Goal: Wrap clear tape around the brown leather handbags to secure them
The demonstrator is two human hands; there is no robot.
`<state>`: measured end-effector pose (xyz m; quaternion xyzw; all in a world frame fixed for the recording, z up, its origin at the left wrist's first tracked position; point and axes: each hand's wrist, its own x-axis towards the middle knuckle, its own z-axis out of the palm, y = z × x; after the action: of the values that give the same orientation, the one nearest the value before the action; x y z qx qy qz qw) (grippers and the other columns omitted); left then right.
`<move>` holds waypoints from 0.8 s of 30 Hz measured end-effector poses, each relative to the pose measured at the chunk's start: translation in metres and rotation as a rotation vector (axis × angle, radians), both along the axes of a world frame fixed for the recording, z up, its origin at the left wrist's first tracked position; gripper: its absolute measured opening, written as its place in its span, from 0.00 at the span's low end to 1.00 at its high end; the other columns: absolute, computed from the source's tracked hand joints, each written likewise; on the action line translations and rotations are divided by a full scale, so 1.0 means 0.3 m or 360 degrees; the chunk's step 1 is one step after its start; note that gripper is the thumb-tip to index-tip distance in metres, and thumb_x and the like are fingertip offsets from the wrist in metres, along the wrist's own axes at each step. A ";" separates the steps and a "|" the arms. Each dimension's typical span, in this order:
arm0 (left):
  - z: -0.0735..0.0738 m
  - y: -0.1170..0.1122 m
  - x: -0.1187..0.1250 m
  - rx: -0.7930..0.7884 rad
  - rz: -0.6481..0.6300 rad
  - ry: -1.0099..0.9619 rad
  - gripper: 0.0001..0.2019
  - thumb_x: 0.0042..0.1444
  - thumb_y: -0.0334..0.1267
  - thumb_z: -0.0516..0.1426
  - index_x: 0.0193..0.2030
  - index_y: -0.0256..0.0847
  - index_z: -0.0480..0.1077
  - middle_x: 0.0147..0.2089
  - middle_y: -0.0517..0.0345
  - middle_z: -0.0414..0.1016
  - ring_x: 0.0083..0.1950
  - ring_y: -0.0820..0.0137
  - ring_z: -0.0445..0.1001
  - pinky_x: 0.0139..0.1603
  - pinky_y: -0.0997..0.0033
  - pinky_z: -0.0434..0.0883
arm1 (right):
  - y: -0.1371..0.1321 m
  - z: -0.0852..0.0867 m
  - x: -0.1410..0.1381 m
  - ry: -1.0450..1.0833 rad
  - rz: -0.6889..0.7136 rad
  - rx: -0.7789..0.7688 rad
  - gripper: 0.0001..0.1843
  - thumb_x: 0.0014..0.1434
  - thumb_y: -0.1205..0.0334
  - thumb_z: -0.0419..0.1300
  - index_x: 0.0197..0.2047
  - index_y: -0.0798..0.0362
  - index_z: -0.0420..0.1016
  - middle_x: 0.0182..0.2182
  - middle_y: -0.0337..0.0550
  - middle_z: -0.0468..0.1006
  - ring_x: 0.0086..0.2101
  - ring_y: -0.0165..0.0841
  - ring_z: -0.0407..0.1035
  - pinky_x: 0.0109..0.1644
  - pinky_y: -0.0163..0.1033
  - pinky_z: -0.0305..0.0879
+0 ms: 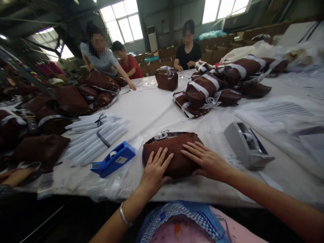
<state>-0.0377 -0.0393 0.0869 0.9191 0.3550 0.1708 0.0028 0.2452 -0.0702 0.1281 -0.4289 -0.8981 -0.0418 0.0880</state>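
A brown leather handbag (177, 147) lies on the white-covered table directly in front of me. On its left part rests my left hand (155, 168), fingers stretched and spread over the leather. My right hand (206, 158) lies flat against the bag's right side, its fingers pointing left. Along the bag's far edge shows a white wrapped roll (161, 135) beside a metal buckle. A blue tape dispenser (113, 159) stands left of the bag, and a grey tape dispenser (246, 145) stands to its right.
Bundled white paper rolls (93, 141) lie at the left, before a heap of brown bags (71, 99). More wrapped bags (202, 89) are piled at the back right. Plastic sheets (286, 114) cover the right side. Several people are around the table; a co-worker's hand (21, 175) reaches in at left.
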 end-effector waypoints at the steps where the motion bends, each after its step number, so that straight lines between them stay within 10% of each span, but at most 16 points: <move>1: -0.017 -0.007 -0.005 0.0036 0.0039 -0.0009 0.50 0.48 0.46 0.70 0.74 0.47 0.49 0.76 0.46 0.47 0.75 0.48 0.47 0.72 0.39 0.54 | 0.008 -0.023 0.000 -0.0012 0.0009 0.0021 0.54 0.54 0.56 0.72 0.74 0.50 0.46 0.71 0.50 0.51 0.69 0.49 0.46 0.71 0.59 0.52; 8: -0.075 -0.047 -0.071 -0.0019 -0.0023 -0.0093 0.42 0.55 0.32 0.62 0.74 0.50 0.49 0.75 0.53 0.50 0.75 0.55 0.52 0.71 0.47 0.59 | -0.012 -0.150 0.034 0.0140 0.0018 0.0187 0.39 0.65 0.64 0.61 0.73 0.44 0.49 0.67 0.45 0.62 0.66 0.43 0.57 0.66 0.54 0.64; 15: -0.011 0.020 -0.099 -0.0256 -0.0107 0.0032 0.41 0.52 0.28 0.62 0.72 0.48 0.54 0.71 0.56 0.62 0.67 0.63 0.67 0.63 0.62 0.71 | 0.038 -0.001 -0.033 -0.0014 -0.0036 -0.0157 0.45 0.54 0.68 0.66 0.72 0.48 0.55 0.63 0.52 0.69 0.56 0.45 0.71 0.56 0.50 0.73; 20: -0.005 0.045 -0.066 -0.0115 -0.0107 0.0080 0.44 0.52 0.42 0.65 0.73 0.51 0.51 0.77 0.51 0.45 0.70 0.49 0.60 0.64 0.46 0.67 | 0.125 0.025 -0.059 -0.0201 0.0375 -0.0222 0.52 0.50 0.64 0.68 0.74 0.45 0.48 0.72 0.52 0.50 0.69 0.53 0.47 0.70 0.65 0.46; 24: -0.090 0.032 -0.059 0.0140 -0.0107 -0.0082 0.34 0.60 0.33 0.55 0.72 0.52 0.53 0.75 0.55 0.50 0.75 0.51 0.51 0.70 0.40 0.56 | 0.147 -0.047 -0.026 -0.0167 0.0439 -0.0274 0.47 0.57 0.70 0.60 0.75 0.44 0.44 0.73 0.46 0.44 0.71 0.47 0.37 0.71 0.64 0.44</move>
<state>-0.0553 -0.0299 0.0598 0.9250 0.3160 0.2097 -0.0227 0.2373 -0.0259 0.1140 -0.3048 -0.9520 0.0252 0.0089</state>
